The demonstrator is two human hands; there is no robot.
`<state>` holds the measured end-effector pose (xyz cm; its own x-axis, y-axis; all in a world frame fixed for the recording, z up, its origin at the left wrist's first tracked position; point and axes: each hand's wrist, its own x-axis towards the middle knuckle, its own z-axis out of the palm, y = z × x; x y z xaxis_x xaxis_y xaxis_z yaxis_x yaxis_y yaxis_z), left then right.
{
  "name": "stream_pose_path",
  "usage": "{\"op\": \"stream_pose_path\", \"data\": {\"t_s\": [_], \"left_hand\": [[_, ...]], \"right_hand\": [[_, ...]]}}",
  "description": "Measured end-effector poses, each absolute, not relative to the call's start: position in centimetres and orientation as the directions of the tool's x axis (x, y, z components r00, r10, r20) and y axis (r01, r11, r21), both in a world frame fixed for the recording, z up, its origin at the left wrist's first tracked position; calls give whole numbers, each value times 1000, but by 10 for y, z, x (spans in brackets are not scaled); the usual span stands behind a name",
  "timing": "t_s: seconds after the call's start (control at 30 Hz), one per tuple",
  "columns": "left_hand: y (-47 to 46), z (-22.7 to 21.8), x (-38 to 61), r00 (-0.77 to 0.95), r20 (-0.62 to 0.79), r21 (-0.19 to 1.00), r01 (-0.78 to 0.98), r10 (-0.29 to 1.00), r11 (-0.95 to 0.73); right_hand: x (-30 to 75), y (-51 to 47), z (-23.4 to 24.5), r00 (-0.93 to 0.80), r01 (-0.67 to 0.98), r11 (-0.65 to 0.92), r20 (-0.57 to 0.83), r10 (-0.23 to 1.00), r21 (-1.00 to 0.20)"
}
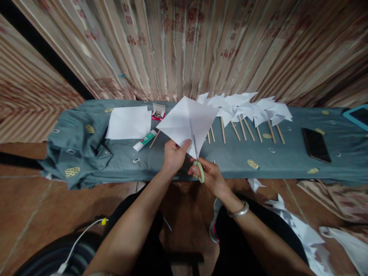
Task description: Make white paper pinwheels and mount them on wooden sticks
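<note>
A creased square of white paper (184, 117) is held up cornerwise over the bench by my left hand (175, 155), thumb on top near its lower edge. My right hand (211, 176) has its fingers in the pale green handles of a pair of scissors (201, 172). The scissor blades lie along the paper's crease, running in from its nearest corner. Behind and to the right, several white paper pinwheels (235, 105) on wooden sticks lie in a row. Left of the paper are a glue stick (145, 140), a small red box of pins (158, 112) and a wooden stick (155, 138).
A stack of white paper sheets (128, 122) rests at the left on the grey-green cloth (172, 168). A black phone (316, 145) and a blue-edged device (358, 115) lie at the right. Folded white paper pieces (304, 234) are on the floor side. A patterned curtain (184, 46) hangs behind.
</note>
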<state>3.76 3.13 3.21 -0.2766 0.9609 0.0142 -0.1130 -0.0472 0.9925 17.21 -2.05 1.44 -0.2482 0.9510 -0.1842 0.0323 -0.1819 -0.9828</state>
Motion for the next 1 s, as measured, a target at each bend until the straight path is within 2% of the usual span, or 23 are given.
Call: {"op": "stream_pose_path", "data": {"t_s": [0.27, 0.53, 1.0], "left_hand": [[32, 32, 37, -285, 24, 990, -125, 958, -62], [26, 37, 42, -240, -2, 988, -152, 971, -35], [25, 35, 42, -236, -8, 990, -141, 972, -26]], "right_hand": [[167, -21, 17, -228, -16, -219, -209, 951, -976], [172, -18, 20, -249, 60, -122, -133, 959, -991], [169, -19, 20, -224, 31, -136, -140, 965, -990]]}}
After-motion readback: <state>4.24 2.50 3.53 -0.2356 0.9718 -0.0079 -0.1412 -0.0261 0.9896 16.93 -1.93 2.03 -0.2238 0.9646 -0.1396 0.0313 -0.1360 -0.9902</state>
